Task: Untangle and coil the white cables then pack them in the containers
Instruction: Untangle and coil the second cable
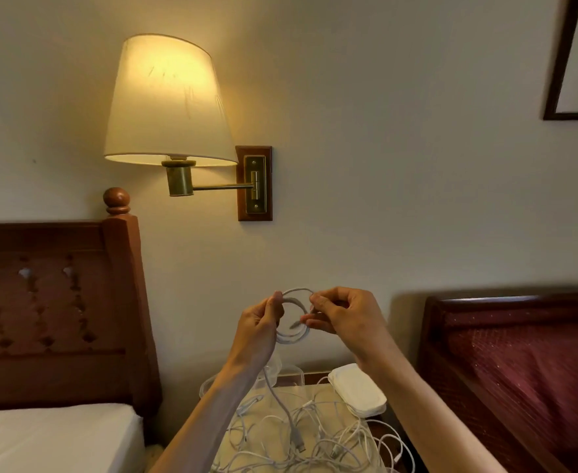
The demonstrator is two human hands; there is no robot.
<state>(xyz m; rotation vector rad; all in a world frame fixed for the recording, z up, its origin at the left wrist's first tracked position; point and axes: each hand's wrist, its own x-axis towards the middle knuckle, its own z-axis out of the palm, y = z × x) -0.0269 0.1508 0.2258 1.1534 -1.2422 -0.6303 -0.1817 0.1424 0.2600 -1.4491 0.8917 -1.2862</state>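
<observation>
From the head camera, both hands were raised in front of the pale wall, sharing a small coil of white cable [292, 322]. The left hand [258, 327] had its grip pinched on the coil's left side, thumb and fingertips closed on the thin, smooth, round loops. The right hand [343, 314] pinched the coil's right side, fingers curled, with a short plug end poking out near its fingertips. One strand trailed down from the coil to the counter [318, 396] below.

On the counter lay a loose tangle of white cables [308, 435], glossy and thin, looping over one another. Clear plastic containers [282, 373] stood at the counter's back edge, partly hidden by the left forearm. A white, rounded, pad-like lid [357, 387] lay at the right rear.

A lit wall lamp [168, 100] with a cream fabric shade hung on a brass arm. A carved wooden headboard [55, 302] stood left, a red upholstered one [519, 353] right.
</observation>
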